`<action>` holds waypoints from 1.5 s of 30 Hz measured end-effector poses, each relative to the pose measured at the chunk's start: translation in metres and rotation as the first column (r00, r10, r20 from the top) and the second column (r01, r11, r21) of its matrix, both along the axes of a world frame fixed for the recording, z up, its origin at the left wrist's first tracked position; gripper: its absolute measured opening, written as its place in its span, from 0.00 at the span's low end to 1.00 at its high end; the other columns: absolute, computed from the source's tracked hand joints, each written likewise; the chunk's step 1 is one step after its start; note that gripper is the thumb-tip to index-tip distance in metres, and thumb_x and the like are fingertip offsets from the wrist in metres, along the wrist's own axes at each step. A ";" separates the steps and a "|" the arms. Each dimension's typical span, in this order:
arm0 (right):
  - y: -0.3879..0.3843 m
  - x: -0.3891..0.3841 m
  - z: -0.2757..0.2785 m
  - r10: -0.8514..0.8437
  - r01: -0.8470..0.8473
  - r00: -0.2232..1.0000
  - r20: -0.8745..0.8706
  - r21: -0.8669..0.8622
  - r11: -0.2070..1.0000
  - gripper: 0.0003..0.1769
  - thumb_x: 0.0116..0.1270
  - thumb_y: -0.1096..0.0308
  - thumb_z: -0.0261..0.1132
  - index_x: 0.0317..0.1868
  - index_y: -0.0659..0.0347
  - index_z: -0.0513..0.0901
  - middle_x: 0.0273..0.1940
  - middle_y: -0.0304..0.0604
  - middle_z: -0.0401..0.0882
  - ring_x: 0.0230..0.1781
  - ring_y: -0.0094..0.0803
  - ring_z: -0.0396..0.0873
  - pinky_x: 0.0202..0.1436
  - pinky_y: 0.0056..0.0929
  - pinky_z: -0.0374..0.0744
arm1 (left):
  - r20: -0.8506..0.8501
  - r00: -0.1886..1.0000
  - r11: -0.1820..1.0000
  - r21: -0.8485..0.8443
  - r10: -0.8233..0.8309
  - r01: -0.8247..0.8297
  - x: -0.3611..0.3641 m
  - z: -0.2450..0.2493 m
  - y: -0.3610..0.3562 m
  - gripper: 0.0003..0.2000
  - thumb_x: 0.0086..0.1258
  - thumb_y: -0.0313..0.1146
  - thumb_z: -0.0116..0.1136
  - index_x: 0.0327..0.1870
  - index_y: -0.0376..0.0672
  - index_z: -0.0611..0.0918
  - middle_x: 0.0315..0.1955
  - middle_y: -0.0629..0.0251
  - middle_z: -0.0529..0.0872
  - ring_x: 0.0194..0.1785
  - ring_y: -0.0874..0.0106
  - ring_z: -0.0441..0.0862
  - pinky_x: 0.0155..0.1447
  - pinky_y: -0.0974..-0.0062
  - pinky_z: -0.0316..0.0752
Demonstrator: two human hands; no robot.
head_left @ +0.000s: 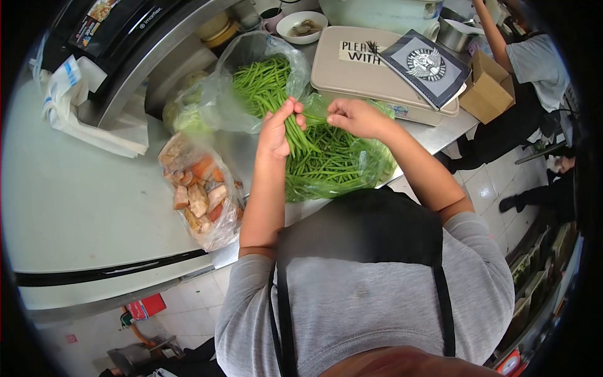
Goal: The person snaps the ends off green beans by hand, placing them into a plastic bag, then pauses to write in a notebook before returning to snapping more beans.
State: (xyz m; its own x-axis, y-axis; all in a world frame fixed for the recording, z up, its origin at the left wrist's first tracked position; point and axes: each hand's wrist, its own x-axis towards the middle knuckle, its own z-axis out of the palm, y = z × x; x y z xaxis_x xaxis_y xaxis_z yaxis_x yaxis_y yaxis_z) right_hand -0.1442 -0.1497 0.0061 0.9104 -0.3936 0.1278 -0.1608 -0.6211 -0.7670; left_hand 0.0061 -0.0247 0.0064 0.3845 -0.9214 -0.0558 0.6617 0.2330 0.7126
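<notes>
My left hand (281, 127) is wrapped around a bunch of green beans (296, 137) that hangs down over the nearer bag. To its right, my right hand (353, 118) pinches the end of a green bean between thumb and fingers. Below both hands, an open green-tinted plastic bag (375, 164) holds many green beans (333, 164). Behind my left hand stands a clear plastic bag (235, 56) with more long green beans (260, 81) in it.
A bag of orange and brown chunks (201, 188) lies on the left. Behind are a lidded beige box (330, 69), a dark booklet (427, 68), a white bowl (290, 28) and a cardboard box (487, 91). A person (537, 69) stands at right.
</notes>
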 end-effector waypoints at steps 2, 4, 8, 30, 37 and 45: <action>0.002 0.002 -0.009 0.003 -0.002 1.000 0.010 -0.076 0.997 0.12 0.60 0.62 0.54 0.33 0.63 0.73 0.25 0.42 0.75 0.27 0.28 0.73 0.32 0.29 0.71 | 0.006 1.000 1.000 -0.008 0.003 -0.003 0.002 0.001 -0.001 0.04 0.61 0.30 0.51 0.34 0.43 0.71 0.25 0.66 0.75 0.23 0.75 0.72 0.26 0.80 0.69; 0.006 0.005 -0.004 -0.021 0.022 0.999 0.029 -0.063 0.998 0.10 0.60 0.63 0.54 0.31 0.63 0.72 0.22 0.40 0.72 0.25 0.26 0.72 0.31 0.28 0.70 | 0.015 1.000 1.000 0.002 0.021 -0.021 0.001 0.003 0.001 0.04 0.61 0.30 0.51 0.34 0.43 0.71 0.25 0.66 0.75 0.23 0.75 0.72 0.26 0.80 0.69; 0.011 0.015 -0.005 -0.116 -0.006 0.945 0.306 0.372 0.928 0.12 0.61 0.62 0.53 0.27 0.62 0.71 0.20 0.36 0.69 0.22 0.24 0.69 0.30 0.24 0.69 | -0.052 0.998 0.999 -0.033 0.027 -0.029 0.005 0.004 0.004 0.03 0.61 0.30 0.51 0.34 0.43 0.71 0.25 0.66 0.75 0.22 0.74 0.72 0.26 0.80 0.70; 0.006 0.028 -0.048 0.043 0.001 0.991 0.127 -0.333 0.943 0.04 0.53 0.70 0.54 0.30 0.60 0.73 0.31 0.46 0.71 0.34 0.44 0.73 0.37 0.37 0.72 | 0.874 -0.167 0.775 0.297 -0.455 -0.558 -0.016 -0.032 0.001 0.13 0.50 0.40 0.59 0.29 0.39 0.75 0.25 0.51 0.79 0.32 0.54 0.76 0.35 0.61 0.70; 0.005 0.014 -0.031 -0.115 0.086 0.974 -0.195 -0.152 0.985 0.10 0.54 0.64 0.57 0.37 0.56 0.75 0.34 0.47 0.76 0.36 0.43 0.75 0.36 0.37 0.73 | 0.787 -0.255 0.737 0.337 -0.562 -0.586 -0.008 -0.017 0.003 0.11 0.50 0.38 0.59 0.29 0.40 0.76 0.25 0.53 0.79 0.32 0.56 0.77 0.35 0.62 0.71; 0.009 0.019 -0.036 -0.017 -0.034 0.997 -0.082 -0.582 0.813 0.09 0.55 0.61 0.56 0.32 0.57 0.75 0.29 0.42 0.75 0.31 0.41 0.74 0.33 0.36 0.72 | 0.787 -0.240 0.745 0.369 -0.569 -0.555 -0.014 0.002 0.006 0.11 0.50 0.37 0.59 0.30 0.40 0.77 0.26 0.54 0.79 0.32 0.57 0.77 0.36 0.64 0.70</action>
